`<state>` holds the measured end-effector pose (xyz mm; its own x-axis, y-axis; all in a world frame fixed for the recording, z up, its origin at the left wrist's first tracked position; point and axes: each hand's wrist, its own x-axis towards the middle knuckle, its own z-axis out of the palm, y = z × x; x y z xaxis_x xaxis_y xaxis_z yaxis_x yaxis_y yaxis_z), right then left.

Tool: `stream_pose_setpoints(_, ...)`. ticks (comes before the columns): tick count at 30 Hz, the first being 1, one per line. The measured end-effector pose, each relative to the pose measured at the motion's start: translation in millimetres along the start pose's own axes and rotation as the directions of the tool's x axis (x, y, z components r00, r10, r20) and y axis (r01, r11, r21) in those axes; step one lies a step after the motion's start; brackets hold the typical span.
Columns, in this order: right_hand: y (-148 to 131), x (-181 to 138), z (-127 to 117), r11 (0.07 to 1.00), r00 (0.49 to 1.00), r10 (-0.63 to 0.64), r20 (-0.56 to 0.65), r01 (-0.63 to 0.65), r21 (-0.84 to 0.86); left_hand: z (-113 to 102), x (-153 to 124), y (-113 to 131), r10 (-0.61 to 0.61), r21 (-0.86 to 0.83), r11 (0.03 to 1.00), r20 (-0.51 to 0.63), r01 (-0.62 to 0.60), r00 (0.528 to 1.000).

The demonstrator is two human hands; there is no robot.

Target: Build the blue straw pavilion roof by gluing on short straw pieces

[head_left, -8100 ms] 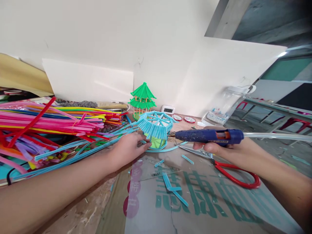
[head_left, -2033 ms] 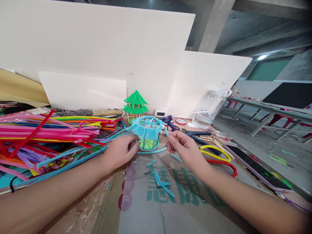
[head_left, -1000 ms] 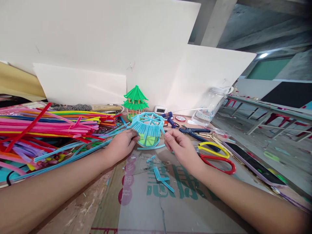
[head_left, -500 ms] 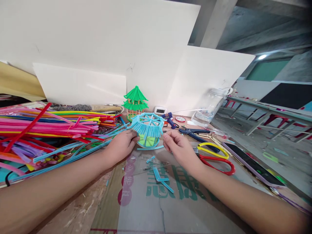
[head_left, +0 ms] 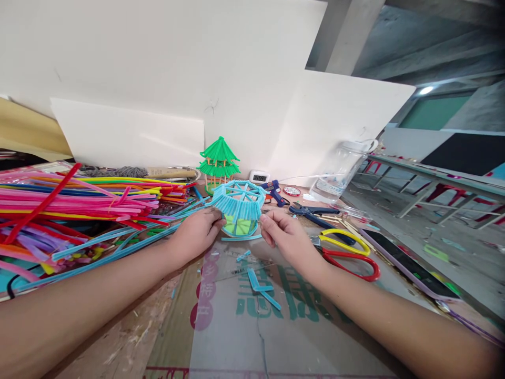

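Between my hands stands a light-blue pipe-cleaner model (head_left: pixel 239 202) with a sloping ribbed roof, an open spoked top and a yellow-green base. At its left side my left hand (head_left: pixel 199 230) is closed, thumb and fingers gripping the edge. My right hand (head_left: pixel 287 234) is pinched at the right edge of the roof; what lies between its fingertips is too small to make out. A blue strip (head_left: pixel 241 239) lies just in front of the base. Nearer to me, cut blue pieces (head_left: pixel 260 287) rest on a clear ruler and plastic sheet.
Bundles of coloured pipe cleaners (head_left: pixel 79 202) fill the left. Behind the model are a green tiered pavilion (head_left: pixel 219 160), a timer (head_left: pixel 259 177) and a glue gun (head_left: pixel 276 193). Pliers (head_left: pixel 315 213), scissors (head_left: pixel 347 252), a phone (head_left: pixel 406 263) and a clear jug (head_left: pixel 335 173) are on the right.
My right hand has moved slightly left, its fingertips now at the model's right edge. My left hand stays at the left side, and the view has shifted a little.
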<state>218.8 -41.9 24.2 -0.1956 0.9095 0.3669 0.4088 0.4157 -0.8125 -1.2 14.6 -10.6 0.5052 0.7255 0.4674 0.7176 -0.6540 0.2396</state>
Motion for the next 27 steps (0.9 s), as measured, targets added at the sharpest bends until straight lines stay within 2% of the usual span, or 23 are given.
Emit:
stream_pose_setpoints(6,5,0,-3,1.0,0.999,-0.009,0.035,0.01,-0.027,2,0,-2,-0.002,-0.002,1.0,0.001,0.002,1.0)
stream_pose_setpoints(8,7,0,-9,0.995,0.997,-0.057,-0.042,0.054,-0.088,2,0,-2,-0.001,-0.002,1.0,0.001,0.001,1.0)
stream_pose_setpoints(10,6,0,-19,0.962,0.972,-0.192,-0.138,0.158,-0.222,1,0,-2,0.001,0.006,1.0,0.008,-0.001,1.0)
stream_pose_setpoints(12,4,2,-30,0.855,0.916,-0.388,-0.101,0.317,-0.41,1,-1,-2,0.007,0.016,1.0,0.013,-0.007,1.0)
stream_pose_setpoints(13,2,3,-35,0.778,0.882,-0.47,-0.033,0.396,-0.488,1,-1,-2,0.01,0.021,1.0,0.014,-0.01,1.0)
stream_pose_setpoints(15,0,7,-42,0.637,0.824,-0.555,0.112,0.508,-0.58,1,-1,-2,0.017,0.03,0.999,0.013,-0.017,1.0)
stream_pose_setpoints(17,-2,11,-46,0.559,0.797,-0.573,0.189,0.549,-0.621,1,-1,-2,0.02,0.04,0.999,0.013,-0.021,1.0)
stream_pose_setpoints(20,-1,13,-46,0.508,0.79,-0.563,0.242,0.562,-0.653,1,0,-2,0.022,0.047,0.999,0.011,-0.022,1.0)
stream_pose_setpoints(27,-1,11,-36,0.545,0.834,-0.507,0.219,0.506,-0.669,1,0,-1,0.027,0.046,0.999,0.004,-0.027,1.0)
